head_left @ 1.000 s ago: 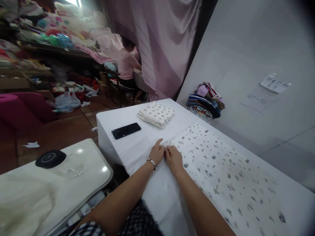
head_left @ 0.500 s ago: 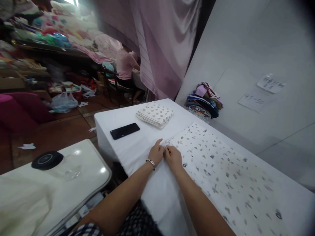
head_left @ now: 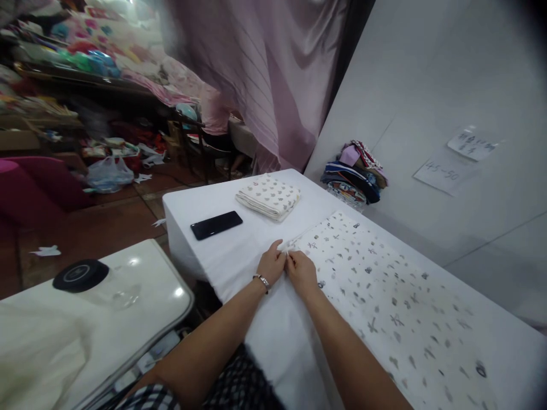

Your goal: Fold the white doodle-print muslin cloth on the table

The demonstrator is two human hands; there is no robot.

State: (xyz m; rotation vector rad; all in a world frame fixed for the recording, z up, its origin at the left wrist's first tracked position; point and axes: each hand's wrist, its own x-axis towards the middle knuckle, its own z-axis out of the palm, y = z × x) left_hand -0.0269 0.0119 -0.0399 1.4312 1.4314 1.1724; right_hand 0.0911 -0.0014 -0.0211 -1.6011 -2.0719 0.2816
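A white fabric with small grey and brown prints (head_left: 376,285) lies spread over the right side of the white-covered table (head_left: 205,262). At its near left corner, my left hand (head_left: 272,263) and my right hand (head_left: 301,271) meet, fingers pinched on the fabric's edge. The left wrist wears a bracelet (head_left: 262,281). Beyond the hands rests a folded patterned cloth (head_left: 269,196), and left of that lies a black phone (head_left: 216,225). The fingertips partly hide the pinched corner.
To the left stands a second, glossy white table (head_left: 149,273) with a round black object (head_left: 80,275) on it. Folded textiles (head_left: 354,173) are stacked by the white wall (head_left: 427,102). Behind a pink curtain (head_left: 273,85), a person in pink (head_left: 216,114) sits.
The view has shifted slightly. Both hands stay pinched at the same fabric corner, with only slight finger movement. The seated person is now more covered by the curtain.
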